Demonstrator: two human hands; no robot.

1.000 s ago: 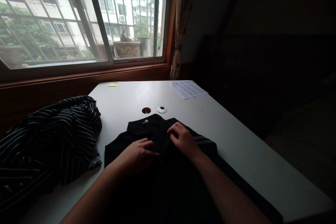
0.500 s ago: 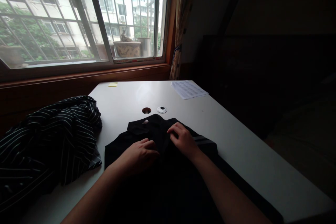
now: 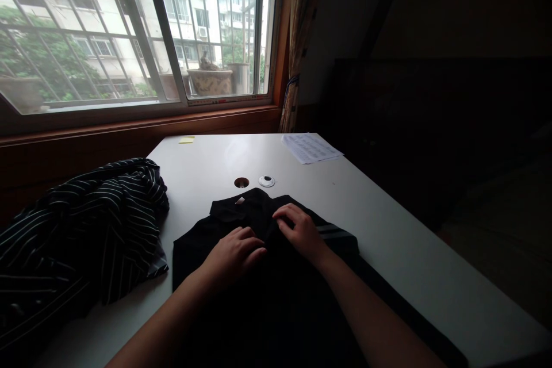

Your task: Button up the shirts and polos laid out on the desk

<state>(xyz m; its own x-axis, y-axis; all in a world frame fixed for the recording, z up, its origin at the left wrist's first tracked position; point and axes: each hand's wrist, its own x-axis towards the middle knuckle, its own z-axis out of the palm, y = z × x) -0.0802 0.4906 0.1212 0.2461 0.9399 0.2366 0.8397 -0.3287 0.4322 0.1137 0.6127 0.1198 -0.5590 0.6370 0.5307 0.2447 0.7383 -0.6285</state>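
A black collared shirt (image 3: 202,253) lies spread on the white table (image 3: 388,241), its collar pointing toward the window and a small pale label showing inside the neck. On the shirt's front, just below the collar, rests my left hand (image 3: 235,247), its thumb apart from the bent fingers. My right hand (image 3: 299,231) is at the right side of the collar, thumb and forefinger closed on the dark cloth there. Grey stripes cross the shirt's right shoulder area. Dark fabric hides the detail between the hands.
A black garment with white stripes (image 3: 116,207) lies bunched at the left. Toward the back are a round cable hole (image 3: 241,183), its white cover (image 3: 267,181), printed sheets (image 3: 311,148) and a yellow note (image 3: 187,140). A barred window stands beyond the table.
My left hand has shifted slightly to the right, and its thumb has come away from the fingers. My right hand stays at the collar with its fingers moved only a little.
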